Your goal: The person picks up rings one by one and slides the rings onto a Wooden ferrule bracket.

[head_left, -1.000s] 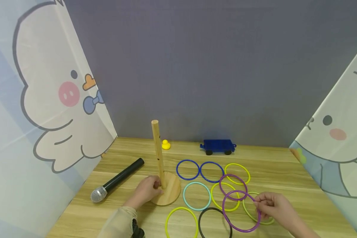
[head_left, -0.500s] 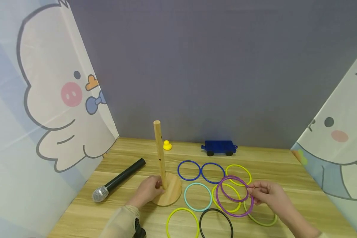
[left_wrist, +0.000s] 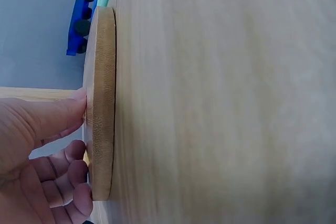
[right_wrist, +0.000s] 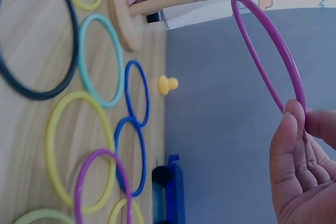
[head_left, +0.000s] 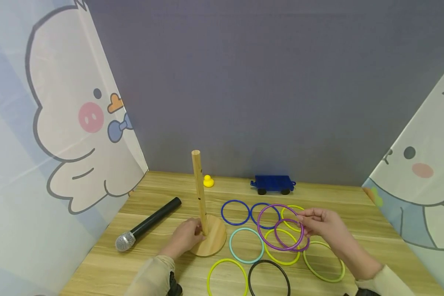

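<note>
A wooden peg stand, an upright post (head_left: pixel 200 191) on a round base (head_left: pixel 217 240), stands left of centre. My left hand (head_left: pixel 185 236) holds it low down, thumb and curled fingers at the foot of the post; in the left wrist view its fingertips touch the top of the base (left_wrist: pixel 102 103). My right hand (head_left: pixel 323 226) pinches a purple ring (head_left: pixel 260 232) by its right edge between thumb and fingers, raised over the other rings. In the right wrist view the held ring (right_wrist: pixel 281 45) stands tilted, its far edge overlapping the post. A second purple ring (head_left: pixel 306 246) lies below.
Flat on the table lie two blue rings (head_left: pixel 223 216), a turquoise ring (head_left: pixel 231 250), a black ring (head_left: pixel 250 273) and several yellow or yellow-green rings (head_left: pixel 208 279). A microphone (head_left: pixel 151 222) lies at left; a yellow duck (head_left: pixel 208 181) and blue toy wagon (head_left: pixel 273 183) stand at the back.
My right hand has moved left and away from me with the purple ring, lifting it from near the yellow-green ring. My left hand stays at the stand.
</note>
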The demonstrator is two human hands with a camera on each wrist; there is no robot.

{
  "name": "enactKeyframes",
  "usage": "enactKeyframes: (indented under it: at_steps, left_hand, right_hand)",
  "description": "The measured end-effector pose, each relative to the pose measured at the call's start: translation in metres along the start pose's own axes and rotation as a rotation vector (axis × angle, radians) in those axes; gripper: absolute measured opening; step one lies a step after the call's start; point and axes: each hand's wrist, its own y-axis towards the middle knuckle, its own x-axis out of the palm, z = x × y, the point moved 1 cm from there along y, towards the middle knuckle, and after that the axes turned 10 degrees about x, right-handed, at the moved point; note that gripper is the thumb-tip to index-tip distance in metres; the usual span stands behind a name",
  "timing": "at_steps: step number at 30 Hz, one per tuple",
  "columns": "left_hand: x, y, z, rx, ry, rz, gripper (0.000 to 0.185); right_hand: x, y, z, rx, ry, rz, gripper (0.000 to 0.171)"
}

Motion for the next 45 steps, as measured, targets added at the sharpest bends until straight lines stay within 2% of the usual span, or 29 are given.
enactKeyframes:
  at_steps: [4, 11, 21, 31, 40, 45]
  left_hand:
    - [0.000, 0.000, 0.002, -0.005, 0.004, -0.011, 0.024]
    - [0.004, 0.000, 0.000, 0.012, 0.038, -0.003, 0.023]
    - [0.006, -0.001, -0.001, 0.037, 0.058, 0.007, 0.024]
    - [0.006, 0.001, 0.000, 0.016, 0.056, 0.002, 0.023]
    - [0.006, 0.000, 0.002, 0.034, 0.062, 0.005, 0.023]
    - [0.007, -0.001, 0.002, 0.035, 0.087, 0.021, 0.024]
  right_hand:
    - [0.005, 0.007, -0.011, 0.036, 0.013, 0.018, 0.027]
    - [0.018, 0.016, -0.028, -0.003, 0.066, -0.037, 0.026]
    - [0.036, 0.024, -0.053, 0.003, 0.100, -0.028, 0.030]
    - [0.052, 0.039, -0.081, -0.009, 0.192, -0.069, 0.023]
    - [0.068, 0.040, -0.110, -0.074, 0.240, -0.082, 0.022]
    - [0.080, 0.039, -0.124, -0.070, 0.277, -0.101, 0.020]
